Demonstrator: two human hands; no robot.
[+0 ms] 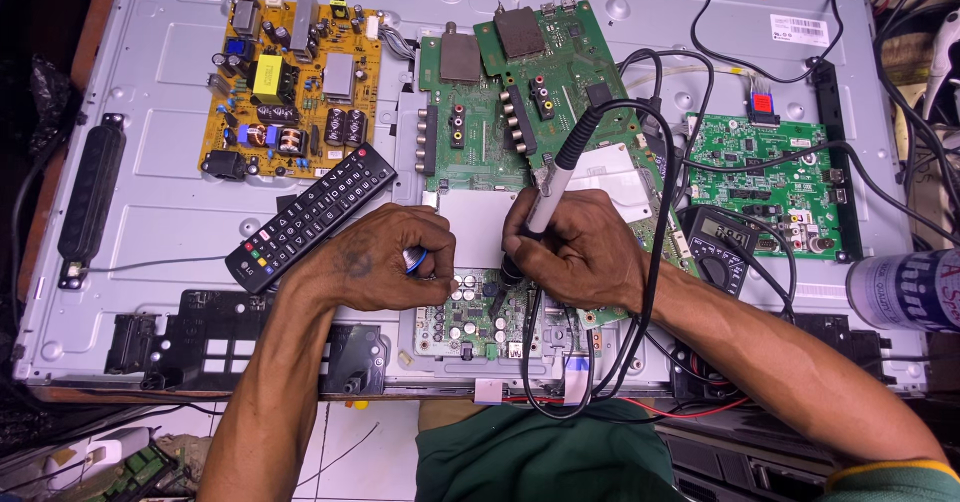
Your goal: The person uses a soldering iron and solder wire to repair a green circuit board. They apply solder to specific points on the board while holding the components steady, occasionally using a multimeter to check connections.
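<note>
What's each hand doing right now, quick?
Left hand: closed on a small blue-and-white object, resting at the small circuit board.
Right hand: closed on the soldering iron.

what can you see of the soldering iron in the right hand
The soldering iron is a slim tool with a pale, plastic-looking handle and a black ribbed sleeve at its top end, where a black cord leaves it and loops down past the wrist. The right hand holds it like a pen, tilted with the cord end pointing up and away. Its dark tip end points down at the small green circuit board with round silver capacitors; the tip itself is mostly hidden by the fingers. Whether it touches the board cannot be told.
</note>
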